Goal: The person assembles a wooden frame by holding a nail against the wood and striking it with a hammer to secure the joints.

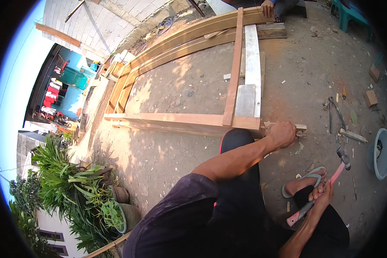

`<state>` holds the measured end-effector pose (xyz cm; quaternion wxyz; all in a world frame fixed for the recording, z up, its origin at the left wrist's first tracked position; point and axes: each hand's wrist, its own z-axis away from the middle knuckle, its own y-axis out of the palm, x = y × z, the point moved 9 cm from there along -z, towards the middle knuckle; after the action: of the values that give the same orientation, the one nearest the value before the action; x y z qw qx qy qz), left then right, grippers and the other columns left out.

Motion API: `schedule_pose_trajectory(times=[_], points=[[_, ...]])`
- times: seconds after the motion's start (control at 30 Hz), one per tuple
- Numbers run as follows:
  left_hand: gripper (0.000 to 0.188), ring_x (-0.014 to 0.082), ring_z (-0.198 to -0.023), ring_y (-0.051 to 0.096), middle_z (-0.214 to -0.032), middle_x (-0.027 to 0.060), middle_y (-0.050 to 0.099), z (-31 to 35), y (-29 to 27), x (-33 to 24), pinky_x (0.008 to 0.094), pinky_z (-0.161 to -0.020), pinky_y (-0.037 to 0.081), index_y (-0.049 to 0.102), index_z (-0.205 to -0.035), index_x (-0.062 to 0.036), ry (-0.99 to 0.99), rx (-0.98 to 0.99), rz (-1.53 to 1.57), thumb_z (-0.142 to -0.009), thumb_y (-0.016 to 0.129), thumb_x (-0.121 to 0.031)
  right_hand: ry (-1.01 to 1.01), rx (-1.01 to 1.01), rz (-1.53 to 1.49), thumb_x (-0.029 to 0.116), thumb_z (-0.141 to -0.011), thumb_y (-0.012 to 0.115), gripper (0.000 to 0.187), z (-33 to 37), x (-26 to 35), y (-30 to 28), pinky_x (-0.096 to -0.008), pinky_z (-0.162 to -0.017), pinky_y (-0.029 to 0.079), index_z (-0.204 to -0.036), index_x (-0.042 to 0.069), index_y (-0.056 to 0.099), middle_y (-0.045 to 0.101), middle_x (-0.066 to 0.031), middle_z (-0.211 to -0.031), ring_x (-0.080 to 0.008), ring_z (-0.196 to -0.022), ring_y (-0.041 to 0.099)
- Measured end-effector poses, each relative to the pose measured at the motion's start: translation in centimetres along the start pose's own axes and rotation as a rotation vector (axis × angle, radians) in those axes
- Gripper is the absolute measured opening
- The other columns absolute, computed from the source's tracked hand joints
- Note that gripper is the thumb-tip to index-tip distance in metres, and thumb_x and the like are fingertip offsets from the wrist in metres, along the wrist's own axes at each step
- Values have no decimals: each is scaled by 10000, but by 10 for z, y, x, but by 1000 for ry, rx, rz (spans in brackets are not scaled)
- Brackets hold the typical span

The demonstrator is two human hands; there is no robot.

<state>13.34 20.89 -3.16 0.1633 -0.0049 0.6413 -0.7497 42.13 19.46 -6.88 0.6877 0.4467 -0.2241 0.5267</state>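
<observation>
Gripping a thin wood piece (297, 127) at the frame's (180, 119) near right corner, the left hand (282, 134) sits right where a blow would land. The right hand (322, 195) holds a hammer (327, 182) by its pink handle (head raised); a glancing strike could catch fingers or split the piece.

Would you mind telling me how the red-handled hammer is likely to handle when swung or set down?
The hammer looks stiff and probably head-heavy: a dark metal head tops a slim handle. The right hand grips mid-handle, so it likely balances there. Laid down, it should rest flat rather than roll.
</observation>
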Motion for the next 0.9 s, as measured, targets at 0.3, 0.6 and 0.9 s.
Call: schedule_pose_trajectory(times=[0.3, 0.6, 0.9], points=[[306, 358, -897, 718, -929, 206, 724, 6, 40, 25, 478, -769, 570, 734, -942, -18, -16, 65, -38, -913, 578, -279, 137, 129, 77, 289, -1035, 487, 210, 21, -51, 30, -260, -314, 353, -947, 99, 488, 401, 17, -624, -81, -394, 381], [469, 416, -816, 692, -838, 257, 687, 10, -2, 24, 496, -728, 546, 704, -844, 25, -72, 43, 147, -923, 591, -423, 198, 102, 90, 255, -1027, 497, 181, 16, -52, 32, -273, -329, 373, -929, 102, 488, 414, 25, -633, -87, -405, 397], [427, 408, -815, 694, -858, 213, 705, 7, 23, 30, 489, -755, 543, 729, -886, -3, -158, 112, 86, -909, 599, -409, 222, -14, 89, 247, -1027, 506, 178, 10, -73, 25, -269, -336, 360, -923, 107, 472, 396, 23, -625, -87, -410, 404]])
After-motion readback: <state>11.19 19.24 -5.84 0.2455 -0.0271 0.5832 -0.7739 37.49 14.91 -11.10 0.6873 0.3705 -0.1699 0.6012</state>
